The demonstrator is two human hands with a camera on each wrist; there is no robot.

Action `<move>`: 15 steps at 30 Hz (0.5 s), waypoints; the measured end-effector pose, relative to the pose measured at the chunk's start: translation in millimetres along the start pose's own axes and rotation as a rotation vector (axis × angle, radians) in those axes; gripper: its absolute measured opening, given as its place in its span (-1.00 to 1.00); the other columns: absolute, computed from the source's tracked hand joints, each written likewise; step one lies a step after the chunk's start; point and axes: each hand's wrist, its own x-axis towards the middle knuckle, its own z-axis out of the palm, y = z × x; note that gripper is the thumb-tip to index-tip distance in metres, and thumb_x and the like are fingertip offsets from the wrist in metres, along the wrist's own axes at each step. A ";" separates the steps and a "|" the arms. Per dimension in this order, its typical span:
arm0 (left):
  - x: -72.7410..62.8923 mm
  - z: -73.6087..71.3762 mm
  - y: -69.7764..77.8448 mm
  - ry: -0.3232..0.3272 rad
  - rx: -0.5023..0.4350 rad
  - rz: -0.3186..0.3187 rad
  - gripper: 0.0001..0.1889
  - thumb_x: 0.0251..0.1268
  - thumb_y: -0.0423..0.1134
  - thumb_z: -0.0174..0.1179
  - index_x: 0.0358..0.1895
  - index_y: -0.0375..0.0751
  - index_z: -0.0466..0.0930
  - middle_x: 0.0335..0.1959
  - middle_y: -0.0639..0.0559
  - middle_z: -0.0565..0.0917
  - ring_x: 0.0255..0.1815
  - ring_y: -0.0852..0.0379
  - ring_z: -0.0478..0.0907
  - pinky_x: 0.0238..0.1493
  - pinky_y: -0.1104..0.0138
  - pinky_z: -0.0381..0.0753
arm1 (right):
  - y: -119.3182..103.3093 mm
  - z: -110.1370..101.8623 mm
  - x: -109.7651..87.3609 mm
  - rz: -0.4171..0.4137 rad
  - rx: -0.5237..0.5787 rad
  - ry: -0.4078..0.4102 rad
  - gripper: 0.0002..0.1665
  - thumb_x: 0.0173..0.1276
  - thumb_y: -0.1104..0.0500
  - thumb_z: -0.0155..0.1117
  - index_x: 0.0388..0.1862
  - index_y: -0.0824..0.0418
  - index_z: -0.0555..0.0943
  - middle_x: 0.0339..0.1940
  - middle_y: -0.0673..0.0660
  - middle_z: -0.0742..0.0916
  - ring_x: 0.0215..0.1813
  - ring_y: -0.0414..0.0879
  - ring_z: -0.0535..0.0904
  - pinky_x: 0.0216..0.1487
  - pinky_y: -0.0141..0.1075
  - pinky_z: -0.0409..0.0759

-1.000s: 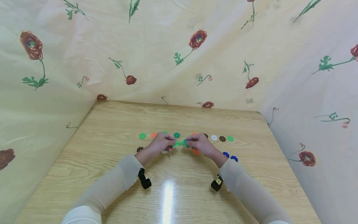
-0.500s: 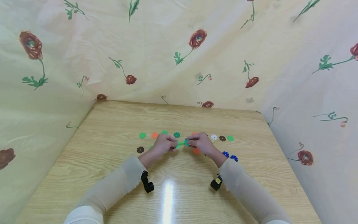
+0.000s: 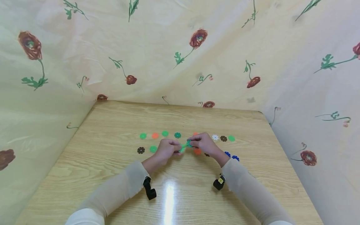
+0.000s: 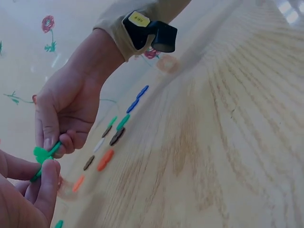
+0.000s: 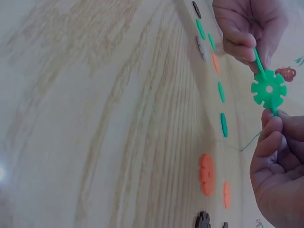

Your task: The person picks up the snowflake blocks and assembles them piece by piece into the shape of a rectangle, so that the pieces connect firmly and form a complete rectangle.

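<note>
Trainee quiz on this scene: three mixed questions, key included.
1. True or false: the two blue notched plastic discs lie nearer the right hand than the left hand.
2. Held between both hands: A) an orange notched plastic disc; B) joined green notched plastic discs; C) nothing.
3. In the head view's nearer row, what colour is the leftmost notched plastic disc?
Key: 1 true; 2 B; 3 brown.

Pale sheeting (image 3: 157,40) printed with red flowers (image 3: 198,38) and green leaves (image 3: 178,58) spans back and both sides; light wood-grain tabletop (image 3: 118,120) below, one bright, elongated glare streak (image 3: 169,200) near side.
</note>
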 end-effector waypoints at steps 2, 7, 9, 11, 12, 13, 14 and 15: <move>-4.2 2.4 -2.4 -0.022 -0.029 -0.019 -0.87 0.30 -0.53 0.27 -0.13 -0.54 0.63 -0.26 -0.21 0.69 -0.37 0.05 0.73 -0.15 0.23 0.77 | 1.0 -1.7 0.6 -0.008 -0.015 -0.018 -0.72 0.47 0.32 0.25 0.06 0.45 0.69 -0.22 0.19 0.79 -0.22 0.16 0.69 -0.21 -0.12 0.72; -13.9 8.7 -10.1 -0.096 -0.070 -0.072 -0.85 0.29 -0.51 0.28 -0.13 -0.54 0.61 -0.29 -0.23 0.72 -0.32 -0.05 0.76 -0.12 0.19 0.76 | 3.7 -1.5 3.0 -0.029 -0.056 -0.054 -0.70 0.48 0.24 0.28 0.07 0.41 0.69 -0.17 0.15 0.77 -0.20 0.10 0.71 -0.16 -0.09 0.74; -15.9 10.7 -13.3 -0.126 -0.065 -0.075 -0.84 0.30 -0.50 0.29 -0.13 -0.55 0.61 -0.30 -0.25 0.73 -0.30 -0.06 0.77 -0.13 0.19 0.76 | 4.8 0.0 3.1 -0.033 -0.053 -0.064 -0.69 0.47 0.22 0.29 0.07 0.40 0.69 -0.17 0.15 0.77 -0.19 0.08 0.72 -0.13 -0.10 0.75; -17.0 12.1 -16.1 -0.148 -0.062 -0.080 -0.84 0.30 -0.50 0.28 -0.13 -0.56 0.61 -0.30 -0.27 0.74 -0.28 -0.08 0.77 -0.12 0.20 0.76 | 6.1 1.9 3.4 -0.037 -0.046 -0.079 -0.69 0.47 0.22 0.30 0.07 0.40 0.69 -0.19 0.15 0.78 -0.18 0.08 0.73 -0.13 -0.13 0.74; -17.6 12.6 -17.3 -0.157 -0.061 -0.078 -0.84 0.30 -0.50 0.28 -0.14 -0.57 0.60 -0.30 -0.28 0.74 -0.28 -0.09 0.77 -0.12 0.20 0.76 | 6.3 3.0 3.1 -0.038 -0.039 -0.087 -0.69 0.46 0.22 0.30 0.07 0.40 0.68 -0.21 0.15 0.78 -0.18 0.08 0.73 -0.13 -0.14 0.74; -18.0 12.9 -18.4 -0.165 -0.055 -0.075 -0.85 0.30 -0.51 0.28 -0.14 -0.58 0.61 -0.30 -0.28 0.74 -0.27 -0.11 0.77 -0.11 0.20 0.76 | 6.3 4.2 3.1 -0.036 -0.032 -0.092 -0.69 0.46 0.22 0.30 0.07 0.40 0.68 -0.22 0.14 0.78 -0.18 0.08 0.74 -0.12 -0.14 0.74; -18.7 13.0 -19.1 -0.170 -0.045 -0.075 -0.85 0.30 -0.51 0.28 -0.15 -0.57 0.61 -0.29 -0.28 0.74 -0.26 -0.11 0.77 -0.12 0.20 0.76 | 6.9 5.1 3.2 -0.036 -0.032 -0.097 -0.69 0.46 0.21 0.30 0.06 0.39 0.69 -0.24 0.14 0.78 -0.19 0.07 0.73 -0.13 -0.16 0.73; -18.8 12.8 -20.0 -0.175 -0.029 -0.076 -0.86 0.30 -0.51 0.29 -0.16 -0.56 0.61 -0.29 -0.27 0.74 -0.27 -0.11 0.77 -0.12 0.20 0.76 | 7.2 6.0 3.3 -0.032 -0.025 -0.105 -0.70 0.45 0.21 0.31 0.05 0.38 0.69 -0.24 0.13 0.78 -0.18 0.06 0.73 -0.12 -0.17 0.72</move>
